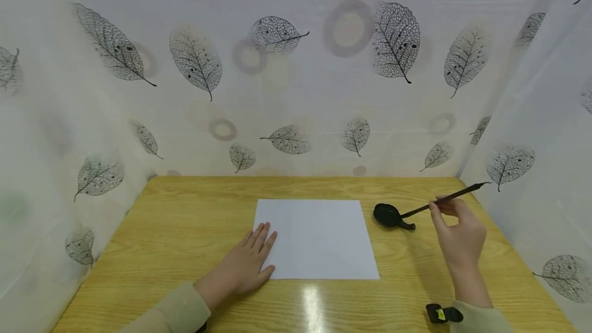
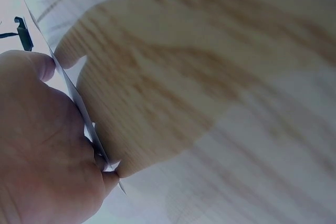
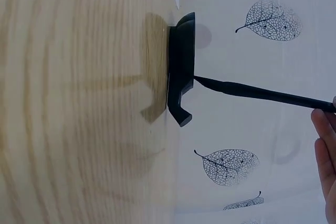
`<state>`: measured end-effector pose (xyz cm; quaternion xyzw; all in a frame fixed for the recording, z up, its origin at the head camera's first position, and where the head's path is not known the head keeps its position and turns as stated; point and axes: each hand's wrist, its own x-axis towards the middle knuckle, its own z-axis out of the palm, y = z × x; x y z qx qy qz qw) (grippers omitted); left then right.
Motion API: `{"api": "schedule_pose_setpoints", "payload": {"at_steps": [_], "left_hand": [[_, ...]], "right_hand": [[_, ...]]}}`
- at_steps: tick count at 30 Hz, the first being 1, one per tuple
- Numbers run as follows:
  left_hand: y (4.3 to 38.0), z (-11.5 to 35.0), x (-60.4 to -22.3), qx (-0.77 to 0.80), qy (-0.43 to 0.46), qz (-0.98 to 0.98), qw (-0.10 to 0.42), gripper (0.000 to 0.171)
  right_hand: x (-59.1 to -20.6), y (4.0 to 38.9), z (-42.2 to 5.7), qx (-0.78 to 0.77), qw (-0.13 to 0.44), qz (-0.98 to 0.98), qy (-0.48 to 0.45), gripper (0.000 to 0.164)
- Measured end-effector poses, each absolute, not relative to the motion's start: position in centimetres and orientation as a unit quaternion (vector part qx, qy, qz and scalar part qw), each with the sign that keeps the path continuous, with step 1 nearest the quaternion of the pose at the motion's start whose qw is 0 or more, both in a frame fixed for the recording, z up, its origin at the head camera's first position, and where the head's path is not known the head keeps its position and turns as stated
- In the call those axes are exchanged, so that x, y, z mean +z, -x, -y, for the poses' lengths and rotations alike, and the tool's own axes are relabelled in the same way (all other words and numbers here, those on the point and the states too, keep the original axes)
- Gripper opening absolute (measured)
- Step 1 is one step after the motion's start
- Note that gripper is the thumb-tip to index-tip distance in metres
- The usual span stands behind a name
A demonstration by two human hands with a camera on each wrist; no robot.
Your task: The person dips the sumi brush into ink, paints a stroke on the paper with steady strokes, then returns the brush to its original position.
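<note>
One left hand (image 1: 250, 261), grip spread wide, lies on the sheet (image 1: 324, 240) at lower centre, presumably steadying it. Right of centre, we note the dish (image 1: 386, 215). Lower right: brush (image 3: 262, 94), held aslant by the right hand (image 1: 461, 235), grip pinched narrow, likely so its tip meets the dish. Counted: two hands, one sheet, one dish, one brush.

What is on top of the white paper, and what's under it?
The left hand rests across the left edge of the white paper. Underneath is the wooden table; the part the paper covers cannot be seen.
</note>
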<state>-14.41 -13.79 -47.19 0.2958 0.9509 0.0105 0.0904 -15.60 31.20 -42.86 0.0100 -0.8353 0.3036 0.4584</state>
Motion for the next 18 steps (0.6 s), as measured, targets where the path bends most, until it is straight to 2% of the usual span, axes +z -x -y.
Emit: {"api": "schedule_pose_setpoints", "payload": {"at_steps": [18], "left_hand": [[14.29,13.82,-46.98,0.011,-0.296,-0.951,0.092,0.076]], "right_hand": [[-42.72,15.18,-31.29,0.279,0.464,0.840,-0.020,0.022]]}}
